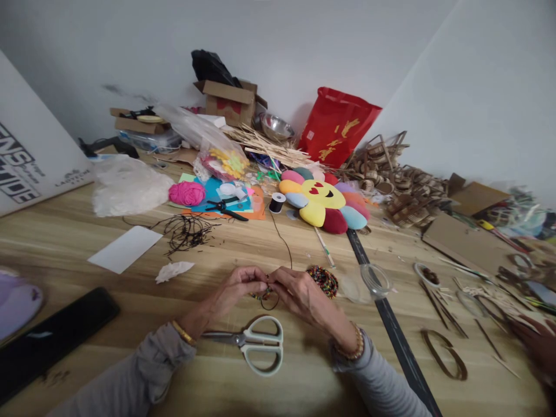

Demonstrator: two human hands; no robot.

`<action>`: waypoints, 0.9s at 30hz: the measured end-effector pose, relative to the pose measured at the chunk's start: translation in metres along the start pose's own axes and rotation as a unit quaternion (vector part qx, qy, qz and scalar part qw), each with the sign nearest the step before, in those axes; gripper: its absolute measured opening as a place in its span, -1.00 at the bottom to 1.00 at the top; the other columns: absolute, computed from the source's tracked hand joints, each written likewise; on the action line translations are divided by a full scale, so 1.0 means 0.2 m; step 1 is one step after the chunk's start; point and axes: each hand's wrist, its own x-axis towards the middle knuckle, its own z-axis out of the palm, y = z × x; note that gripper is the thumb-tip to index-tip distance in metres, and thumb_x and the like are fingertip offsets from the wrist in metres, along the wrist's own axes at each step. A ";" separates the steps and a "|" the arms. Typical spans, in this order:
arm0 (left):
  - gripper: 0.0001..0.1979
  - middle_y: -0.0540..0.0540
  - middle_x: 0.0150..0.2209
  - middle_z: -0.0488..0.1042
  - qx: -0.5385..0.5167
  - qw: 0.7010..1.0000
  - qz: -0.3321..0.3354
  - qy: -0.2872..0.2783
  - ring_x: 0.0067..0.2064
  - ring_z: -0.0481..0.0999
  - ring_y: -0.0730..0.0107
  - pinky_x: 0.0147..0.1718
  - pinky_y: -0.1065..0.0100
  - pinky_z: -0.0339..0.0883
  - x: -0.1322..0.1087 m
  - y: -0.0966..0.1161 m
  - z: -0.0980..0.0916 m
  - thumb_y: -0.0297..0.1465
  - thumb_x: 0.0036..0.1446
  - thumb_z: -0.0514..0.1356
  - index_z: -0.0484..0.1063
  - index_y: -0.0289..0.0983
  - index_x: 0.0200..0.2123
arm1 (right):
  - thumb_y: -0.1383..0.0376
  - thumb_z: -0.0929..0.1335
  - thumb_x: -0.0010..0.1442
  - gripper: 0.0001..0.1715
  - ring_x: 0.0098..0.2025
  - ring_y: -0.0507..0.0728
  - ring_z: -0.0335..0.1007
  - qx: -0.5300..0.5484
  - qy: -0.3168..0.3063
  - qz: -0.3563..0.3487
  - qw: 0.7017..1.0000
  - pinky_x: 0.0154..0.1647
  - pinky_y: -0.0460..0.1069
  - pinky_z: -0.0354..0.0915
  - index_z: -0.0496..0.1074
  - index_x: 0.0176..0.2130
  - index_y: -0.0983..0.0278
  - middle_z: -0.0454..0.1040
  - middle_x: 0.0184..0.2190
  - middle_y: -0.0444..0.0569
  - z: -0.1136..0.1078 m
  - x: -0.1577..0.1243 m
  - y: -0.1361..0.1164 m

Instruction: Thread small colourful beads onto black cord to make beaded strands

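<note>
Grey sleeves [150,362] cropped at bottom; left hand [238,285], right hand [303,293]: grip pinching beaded cord [256,296], partly hidden.

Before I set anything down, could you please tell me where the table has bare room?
Bare wood shows between the black slab and left sleeve, and between the scissors and right sleeve. Crowded: the back, around the flower cushion, and beside the right hand, where beads lie.

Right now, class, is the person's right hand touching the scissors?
Apart: the head view shows wooden tabletop between the right hand and the scissors.
</note>
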 end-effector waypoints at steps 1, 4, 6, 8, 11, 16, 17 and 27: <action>-0.90 -0.04 -0.48 0.49 0.003 1.000 0.000 -0.001 -0.40 0.40 0.38 -0.34 0.35 0.23 0.00 0.00 -0.01 -0.40 -0.09 0.31 0.51 -0.33 -0.47 | 0.32 0.16 0.38 -0.79 -0.39 0.02 0.31 0.003 -0.003 0.003 1.000 -0.36 -0.11 0.18 0.34 -0.19 0.29 0.38 -0.38 -0.07 0.00 0.00 0.00; -0.91 -0.04 -0.52 0.49 0.009 1.000 -0.006 0.002 -0.43 0.40 0.39 -0.35 0.35 0.22 0.01 0.00 -0.02 -0.41 -0.11 0.31 0.52 -0.33 -0.50 | 0.34 0.17 0.37 -0.81 -0.41 0.00 0.30 0.012 -0.007 0.013 1.000 -0.38 -0.12 0.16 0.33 -0.22 0.29 0.38 -0.40 -0.09 -0.01 0.00 0.00; -0.91 -0.03 -0.54 0.48 0.016 1.000 -0.006 0.011 -0.45 0.39 0.41 -0.38 0.37 0.22 0.01 0.00 -0.01 -0.41 -0.12 0.31 0.52 -0.33 -0.52 | 0.33 0.17 0.38 -0.81 -0.44 -0.01 0.28 0.020 -0.010 0.021 1.000 -0.40 -0.12 0.14 0.33 -0.21 0.28 0.38 -0.41 -0.11 -0.01 0.00 0.00; -0.91 -0.02 -0.54 0.48 0.027 0.999 -0.001 0.017 -0.46 0.38 0.42 -0.40 0.38 0.21 0.01 0.00 -0.01 -0.41 -0.13 0.32 0.51 -0.33 -0.52 | 0.32 0.17 0.37 -0.82 -0.46 -0.01 0.27 0.025 -0.010 0.027 0.999 -0.43 -0.13 0.13 0.33 -0.21 0.27 0.37 -0.42 -0.13 -0.01 0.00 0.00; -0.89 -0.02 -0.55 0.47 0.050 0.998 0.011 0.019 -0.47 0.38 0.43 -0.42 0.40 0.21 0.01 0.00 0.00 -0.41 -0.15 0.33 0.49 -0.34 -0.53 | 0.31 0.18 0.37 -0.81 -0.49 -0.02 0.24 0.025 -0.015 0.029 0.999 -0.46 -0.12 0.11 0.34 -0.22 0.26 0.36 -0.45 -0.14 -0.01 0.00 0.00; -0.88 -0.04 -0.53 0.48 0.100 0.994 0.043 0.015 -0.46 0.41 0.42 -0.43 0.40 0.23 0.01 0.00 0.01 -0.40 -0.08 0.31 0.48 -0.35 -0.51 | 0.30 0.18 0.36 -0.82 -0.52 -0.01 0.22 0.035 -0.018 0.044 0.998 -0.49 -0.11 0.10 0.34 -0.21 0.24 0.37 -0.48 -0.15 0.00 0.01 0.01; -0.88 -0.05 -0.52 0.49 0.106 0.993 0.046 0.007 -0.45 0.42 0.41 -0.42 0.40 0.25 0.00 0.00 0.00 -0.40 -0.07 0.30 0.49 -0.36 -0.50 | 0.30 0.19 0.36 -0.82 -0.52 -0.01 0.22 0.040 -0.019 0.046 0.998 -0.48 -0.11 0.11 0.34 -0.21 0.24 0.37 -0.48 -0.15 0.00 0.01 0.01; -0.94 -0.07 -0.53 0.55 0.222 0.972 0.069 0.034 -0.46 0.49 0.39 -0.43 0.42 0.33 0.00 0.00 0.01 -0.49 -0.07 0.21 0.48 -0.35 -0.52 | 0.29 0.18 0.36 -0.83 -0.51 -0.01 0.23 0.047 -0.024 0.053 0.997 -0.48 -0.13 0.14 0.33 -0.21 0.24 0.37 -0.48 -0.15 0.01 0.01 0.03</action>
